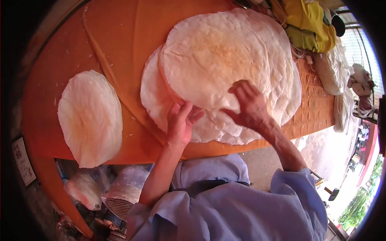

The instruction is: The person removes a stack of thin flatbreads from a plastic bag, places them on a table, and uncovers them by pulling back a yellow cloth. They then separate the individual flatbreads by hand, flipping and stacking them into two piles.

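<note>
Large, thin, pale round sheets (pixel 217 52) lie in an overlapping pile on the orange cloth-covered table (pixel 132 80). My left hand (pixel 183 120) is at the near edge of the top sheet, palm up, its thumb and fingers bent near that edge; whether the edge is between them is hard to make out. My right hand (pixel 249 105) rests palm down on the pile, with thumb and fingers spread. A separate pale sheet (pixel 90 118) lies on the left of the table, its lower end at the near edge.
Yellow cloth (pixel 309 24) and cables are at the back right. Wrapped plastic bundles (pixel 341 100) sit at the table's right end. Below the near left edge are plastic bags (pixel 126 184) and a ribbed round object (pixel 120 207). A framed card (pixel 24 161) is at far left.
</note>
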### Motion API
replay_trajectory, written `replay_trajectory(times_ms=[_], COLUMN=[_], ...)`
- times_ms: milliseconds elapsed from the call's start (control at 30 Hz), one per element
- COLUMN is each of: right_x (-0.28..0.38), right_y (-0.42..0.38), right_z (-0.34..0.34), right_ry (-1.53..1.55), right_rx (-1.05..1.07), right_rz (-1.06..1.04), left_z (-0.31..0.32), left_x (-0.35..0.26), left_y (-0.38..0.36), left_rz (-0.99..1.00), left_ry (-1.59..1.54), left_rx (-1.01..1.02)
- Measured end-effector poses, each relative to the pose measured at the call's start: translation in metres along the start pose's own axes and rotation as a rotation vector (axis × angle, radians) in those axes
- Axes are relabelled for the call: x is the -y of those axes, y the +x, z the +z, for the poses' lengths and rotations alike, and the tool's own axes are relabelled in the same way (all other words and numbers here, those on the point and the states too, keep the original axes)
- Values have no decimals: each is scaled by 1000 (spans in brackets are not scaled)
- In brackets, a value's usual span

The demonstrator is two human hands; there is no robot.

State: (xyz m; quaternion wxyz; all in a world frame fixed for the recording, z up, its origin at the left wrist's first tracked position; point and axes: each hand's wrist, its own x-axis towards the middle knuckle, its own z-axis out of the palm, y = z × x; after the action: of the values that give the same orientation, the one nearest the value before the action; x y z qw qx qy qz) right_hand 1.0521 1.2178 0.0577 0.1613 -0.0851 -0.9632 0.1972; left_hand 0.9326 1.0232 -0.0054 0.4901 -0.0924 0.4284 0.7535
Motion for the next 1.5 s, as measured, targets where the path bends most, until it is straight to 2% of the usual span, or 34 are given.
replay_trajectory(times_ms=[100, 233, 267, 333, 400, 500, 567, 633, 700, 767, 800, 900, 967, 1033, 1100, 1233, 1333, 1433, 1500], right_x=[3, -31, -45, -63, -30, 4, -7, -5, -12, -25, -27, -23, 5, 13, 19, 22, 34, 35, 8], right_y=[-10, 0, 10, 45, 81, 93, 75, 54, 23, 10, 5, -5, -10, -22, -33, -40, -33, -25, -5], right_z=[26, 29, 19, -33, -111, -153, -146, -108, -54, -23, -22, -29, -43, -30, -20, -15, -6, 18, 9], right_ry=[-115, -64, -116, -123, -333, -473, -400, -368, -148, -146, -153, -142, -100, -16, 68, 156, 166, 66, -34], right_rx=[20, -77, 15, -99, -225, -503, -340, -61, 73, 258, 226, 141, 91, 193, 242, 243, 170, 83, 170], right_rz=[-76, 12, -19, 53, 272, 237, -72, -60, 104, 84, 90, 101, 95, 67, 135, 174, 148, 69, 87], left_z=[20, 31, 26, 15, 16, 9, 14, 17, 14, 16, 12, 18, 14, 19, 31, 21, -9, 20, 18], left_x=[-1, -15, -15, -12, -11, 1, 3, 8, 16, 22, 24, 19, 14, 10, 9, 17, 27, 13, 9], left_y=[9, 17, 19, 20, 10, -5, -16, -24, -26, -25, -23, -27, -21, -15, -16, -14, -6, -17, -7], left_rz=[40, 18, 5, -48, -132, -184, -204, -223, -258, -276, -262, -24, -78, -88, -64, 21, 107, 30, -35], left_ry=[-11, -90, -116, 16, 201, 310, 364, 388, 322, 258, 248, 531, 230, -6, -171, -120, -114, -333, -298], left_rx=[34, 29, 38, 25, -65, -53, -55, -80, -54, -17, -1, -17, 59, 108, 120, 38, 138, 94, 196])
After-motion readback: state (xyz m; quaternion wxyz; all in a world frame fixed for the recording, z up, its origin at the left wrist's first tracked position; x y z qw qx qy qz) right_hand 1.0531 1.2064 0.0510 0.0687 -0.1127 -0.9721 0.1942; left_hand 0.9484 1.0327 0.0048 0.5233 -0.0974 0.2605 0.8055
